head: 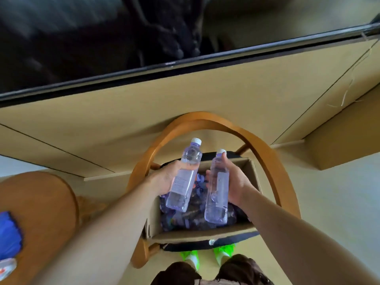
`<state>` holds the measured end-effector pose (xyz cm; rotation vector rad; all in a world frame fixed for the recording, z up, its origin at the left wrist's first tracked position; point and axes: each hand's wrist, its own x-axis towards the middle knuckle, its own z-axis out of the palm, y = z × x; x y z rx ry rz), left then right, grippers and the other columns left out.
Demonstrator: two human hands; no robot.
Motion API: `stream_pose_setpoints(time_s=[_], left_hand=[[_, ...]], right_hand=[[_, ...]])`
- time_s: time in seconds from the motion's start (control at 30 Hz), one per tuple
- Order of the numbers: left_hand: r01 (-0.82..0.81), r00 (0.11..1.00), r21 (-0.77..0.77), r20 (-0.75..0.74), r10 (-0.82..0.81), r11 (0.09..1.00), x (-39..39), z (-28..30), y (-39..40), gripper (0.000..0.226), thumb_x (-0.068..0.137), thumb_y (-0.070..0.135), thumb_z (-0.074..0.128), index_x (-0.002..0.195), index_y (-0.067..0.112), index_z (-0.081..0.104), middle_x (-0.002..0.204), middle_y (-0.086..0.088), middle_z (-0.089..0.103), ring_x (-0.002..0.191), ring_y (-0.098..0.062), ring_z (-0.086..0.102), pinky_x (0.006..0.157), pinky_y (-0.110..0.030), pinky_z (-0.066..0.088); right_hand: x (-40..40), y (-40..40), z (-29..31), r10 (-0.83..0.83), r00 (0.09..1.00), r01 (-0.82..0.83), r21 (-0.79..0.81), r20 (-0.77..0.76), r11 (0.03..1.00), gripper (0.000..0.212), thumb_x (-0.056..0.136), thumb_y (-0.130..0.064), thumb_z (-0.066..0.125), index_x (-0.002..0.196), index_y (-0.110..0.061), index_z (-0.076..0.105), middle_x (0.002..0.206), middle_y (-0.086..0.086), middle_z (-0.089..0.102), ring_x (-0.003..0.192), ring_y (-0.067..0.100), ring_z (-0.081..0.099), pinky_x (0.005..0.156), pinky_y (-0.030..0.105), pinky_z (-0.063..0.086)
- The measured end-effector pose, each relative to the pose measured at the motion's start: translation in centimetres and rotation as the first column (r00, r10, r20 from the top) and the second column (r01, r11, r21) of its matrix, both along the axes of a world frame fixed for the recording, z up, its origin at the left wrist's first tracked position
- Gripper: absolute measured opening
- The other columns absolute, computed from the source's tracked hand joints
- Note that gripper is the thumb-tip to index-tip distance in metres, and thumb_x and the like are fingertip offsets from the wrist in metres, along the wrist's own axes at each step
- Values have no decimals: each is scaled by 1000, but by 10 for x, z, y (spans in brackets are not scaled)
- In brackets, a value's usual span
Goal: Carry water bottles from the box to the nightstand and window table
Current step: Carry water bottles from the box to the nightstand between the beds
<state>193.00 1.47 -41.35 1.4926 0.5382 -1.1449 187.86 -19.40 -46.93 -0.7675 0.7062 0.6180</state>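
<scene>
Fingers of the left hand (pixel 164 179) curl round one bottle (pixel 184 177), the right hand (pixel 234 182) clasps another bottle (pixel 218 192), both above the box (pixel 197 233); its blurred contents are unreadable.

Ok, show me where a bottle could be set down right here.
Bare room: the round wooden table, between its far rim and the blue item at its near-left edge. Also the cream ledge under the TV. Crowded: the cardboard box on the chair is packed with bottles, and both hands hold bottles above it.
</scene>
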Motion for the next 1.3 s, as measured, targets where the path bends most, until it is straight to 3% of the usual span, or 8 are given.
stream_pose_setpoints(time_s=[0.17, 0.27, 0.43, 0.6, 0.8, 0.9, 1.03, 1.3], left_hand=[[42, 977, 39, 207, -49, 998, 22, 48, -38, 87, 28, 75, 93, 95, 21, 76, 91, -10, 74, 89, -31, 67, 96, -46, 51], [87, 943, -14, 324, -78, 996, 33, 78, -64, 68, 35, 69, 92, 85, 25, 77, 83, -6, 75, 77, -27, 68, 82, -39, 51], [270, 882, -107, 425, -202, 957, 40, 114, -106, 80, 45, 59, 93, 107, 14, 70, 81, -12, 72, 67, -31, 67, 70, -39, 55], [495, 796, -182, 487, -360, 849, 8, 137, -165, 72, 54, 56, 90, 103, 8, 70, 71, -12, 70, 56, -28, 67, 58, -33, 55], [746, 613, -196, 575, -541, 637, -84, 171, -243, 56, 69, 54, 86, 103, 12, 74, 80, -11, 73, 68, -27, 70, 66, -32, 58], [838, 510, -203, 620, -596, 506, -147, 190, -276, 53, 75, 51, 84, 113, 15, 73, 113, -20, 70, 99, -36, 69, 86, -40, 58], [908, 414, -239, 634, -653, 344, -241, 208, -310, 46, 79, 42, 86, 104, 8, 68, 82, -14, 64, 60, -27, 62, 56, -31, 54], [973, 113, -221, 685, -720, -58, -479, 229, -352, 35, 85, 39, 80, 98, 10, 63, 75, -13, 63, 55, -26, 60, 52, -28, 53]], right_hand=[[11, -16, 60, 45, 991, -36, -68, 128, 997, 54, 73, -51, 89, 103, -9, 73, 91, 15, 73, 78, 30, 73, 72, 42, 59], [13, -30, 95, -75, 981, 103, -152, 179, 983, 49, 76, -36, 89, 110, -10, 65, 87, 14, 69, 72, 28, 68, 69, 40, 57], [-18, -56, 147, -257, 921, 327, -219, 294, 919, 35, 81, -28, 83, 99, -8, 61, 79, 12, 62, 64, 25, 63, 60, 37, 53], [-86, -89, 178, -428, 818, 536, -238, 384, 810, 46, 73, -30, 88, 103, -12, 58, 80, 9, 61, 67, 23, 61, 67, 37, 52], [-204, -118, 211, -596, 647, 750, -255, 476, 610, 44, 73, -31, 86, 102, -15, 57, 78, 9, 61, 65, 23, 62, 63, 35, 54], [-271, -128, 224, -668, 528, 848, -275, 524, 454, 39, 75, -30, 82, 103, -16, 58, 79, 10, 63, 67, 25, 63, 65, 35, 55], [-372, -134, 235, -733, 375, 926, -264, 568, 270, 34, 78, -29, 82, 101, -15, 60, 81, 11, 63, 70, 26, 64, 67, 37, 54], [-618, -112, 248, -796, 73, 967, -237, 600, -90, 39, 80, -31, 82, 105, -15, 57, 81, 10, 65, 69, 24, 66, 67, 37, 57]])
